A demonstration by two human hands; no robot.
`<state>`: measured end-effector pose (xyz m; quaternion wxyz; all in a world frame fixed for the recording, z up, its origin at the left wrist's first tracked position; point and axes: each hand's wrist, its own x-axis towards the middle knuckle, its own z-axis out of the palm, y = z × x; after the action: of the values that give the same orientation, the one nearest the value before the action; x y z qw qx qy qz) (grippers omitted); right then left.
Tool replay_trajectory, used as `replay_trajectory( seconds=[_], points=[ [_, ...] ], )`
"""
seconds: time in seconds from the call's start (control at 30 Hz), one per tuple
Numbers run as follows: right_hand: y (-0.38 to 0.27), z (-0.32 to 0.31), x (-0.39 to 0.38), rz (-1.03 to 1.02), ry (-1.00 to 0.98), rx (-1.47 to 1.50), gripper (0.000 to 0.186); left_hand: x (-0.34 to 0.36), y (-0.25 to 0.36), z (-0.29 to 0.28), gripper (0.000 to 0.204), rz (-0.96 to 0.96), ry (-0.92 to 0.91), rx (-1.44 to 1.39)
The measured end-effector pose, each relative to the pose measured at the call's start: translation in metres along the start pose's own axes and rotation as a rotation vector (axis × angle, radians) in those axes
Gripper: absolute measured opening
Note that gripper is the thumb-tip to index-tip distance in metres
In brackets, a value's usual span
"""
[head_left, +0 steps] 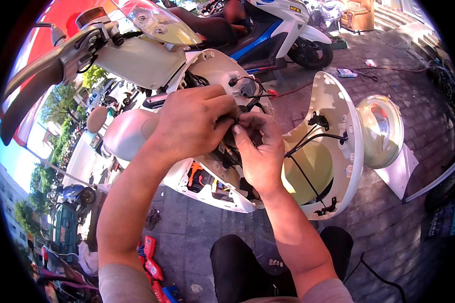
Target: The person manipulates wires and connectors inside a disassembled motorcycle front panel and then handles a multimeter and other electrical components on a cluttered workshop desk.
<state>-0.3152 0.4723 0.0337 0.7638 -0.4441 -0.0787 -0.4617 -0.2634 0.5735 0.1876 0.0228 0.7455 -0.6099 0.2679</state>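
A cream scooter stands before me with its front panels off and dark wiring (247, 104) exposed. My left hand (194, 121) is closed, thumb and fingers pinched together at the wiring. Facing it, my right hand (260, 146) also pinches, its fingertips touching or nearly touching the left's. Whatever small dark piece lies between them is hidden by the fingers. Right of my hands, a cream front shell (351, 131) stands with its inner side showing, and black cables (316, 136) run into it. Orange and black parts (194, 174) show in an opening below my left wrist.
The handlebar lever (30, 91) and a clear headlight cover (162, 22) jut out at the upper left. A white and blue scooter (273, 30) is parked behind. Red bottles (152, 257) lie on the paving at lower left. A round cream part (381, 131) sits beyond the shell.
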Motion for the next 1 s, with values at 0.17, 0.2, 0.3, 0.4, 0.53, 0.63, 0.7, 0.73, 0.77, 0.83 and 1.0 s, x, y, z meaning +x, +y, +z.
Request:
replay_trajectory(
  seconds=[0.17,0.2,0.3,0.4,0.53,0.63,0.7,0.73,0.77,0.83,1.0],
  points=[
    [0.016,-0.002,-0.001,-0.247,0.081,-0.199,0.023,0.004,0.004,0.0,0.016,-0.029,-0.029,0.027],
    [0.016,0.0,-0.001,-0.304,0.1,-0.238,0.024,0.004,0.004,0.0,0.016,-0.034,-0.036,0.029],
    [0.011,0.0,0.001,-0.471,0.13,-0.369,0.024,0.005,0.006,0.0,0.015,-0.045,-0.049,0.035],
    [0.014,-0.003,0.003,-0.551,0.127,-0.432,0.027,0.007,0.008,0.0,0.016,-0.05,-0.051,0.047],
    [0.012,-0.002,0.002,-0.579,0.114,-0.476,0.029,0.005,0.008,-0.002,0.016,-0.063,-0.061,0.032],
    [0.013,-0.002,0.001,-0.579,0.115,-0.485,0.027,0.006,0.008,-0.003,0.017,-0.047,-0.059,0.028],
    [0.011,-0.001,0.002,-0.566,0.134,-0.482,0.026,0.011,0.008,-0.005,0.017,-0.035,-0.054,0.03],
    [0.012,-0.003,-0.002,-0.548,0.128,-0.482,0.024,0.009,0.01,-0.001,0.016,-0.043,-0.055,-0.001],
    [0.015,-0.001,0.002,-0.543,0.128,-0.459,0.025,0.01,0.007,-0.001,0.016,-0.03,-0.055,0.006],
    [0.02,-0.001,-0.008,-0.519,0.107,-0.475,0.03,0.0,0.006,0.003,0.017,-0.088,-0.096,0.009],
    [-0.004,-0.022,-0.029,-0.515,0.179,-0.589,0.049,0.008,0.012,0.019,0.021,-0.049,-0.143,-0.153]
  ],
)
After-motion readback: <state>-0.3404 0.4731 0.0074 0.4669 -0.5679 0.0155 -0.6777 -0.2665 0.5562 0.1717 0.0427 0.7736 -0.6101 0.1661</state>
